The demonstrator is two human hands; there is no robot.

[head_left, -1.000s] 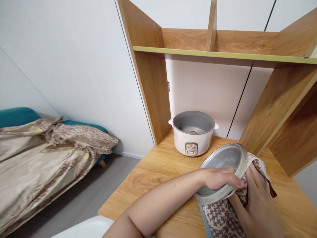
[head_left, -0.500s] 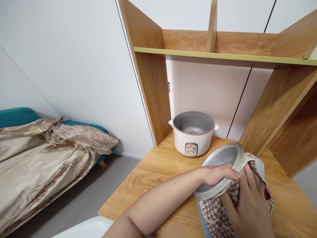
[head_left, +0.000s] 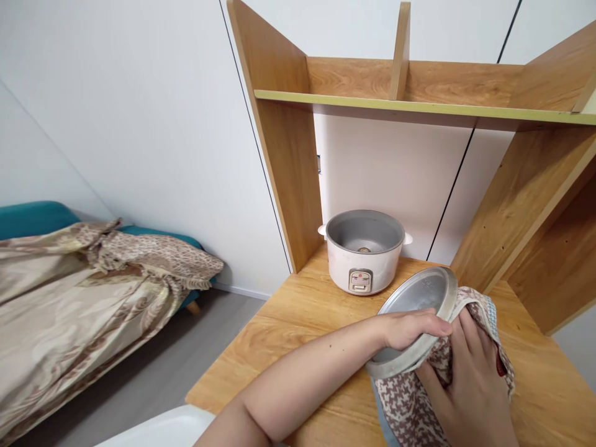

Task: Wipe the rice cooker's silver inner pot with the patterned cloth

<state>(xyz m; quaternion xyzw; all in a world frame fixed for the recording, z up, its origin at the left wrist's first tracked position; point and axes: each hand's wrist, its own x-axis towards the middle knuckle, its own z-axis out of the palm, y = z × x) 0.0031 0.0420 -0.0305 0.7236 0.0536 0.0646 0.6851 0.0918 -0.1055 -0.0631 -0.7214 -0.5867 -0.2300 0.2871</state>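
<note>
My left hand (head_left: 412, 327) grips the near rim of a silver metal inner pot (head_left: 416, 295), thumb over the edge and the other fingers hidden inside or behind it. The pot is tilted, with its mouth facing up and to the left. A brown-and-white patterned cloth (head_left: 404, 397) with light blue edging lies against the pot's outer side. Through this cloth my right hand (head_left: 475, 379) presses on the pot, fingers bent over the fabric. Behind the pot, a white rice cooker body (head_left: 339, 267) stands upright and lidless, with a grey interior and a small front switch panel.
A wooden desk (head_left: 261, 335) carries the cooker, below a wooden shelf unit (head_left: 288, 161) with a divider. At the lower left is a white chair edge (head_left: 162, 428). Further left, a teal sofa (head_left: 37, 217) has a patterned cover (head_left: 56, 323) draped over it. White wall panels stand behind.
Both hands, the inner pot and the cloth keep almost the same position. The whole view has shifted very slightly.
</note>
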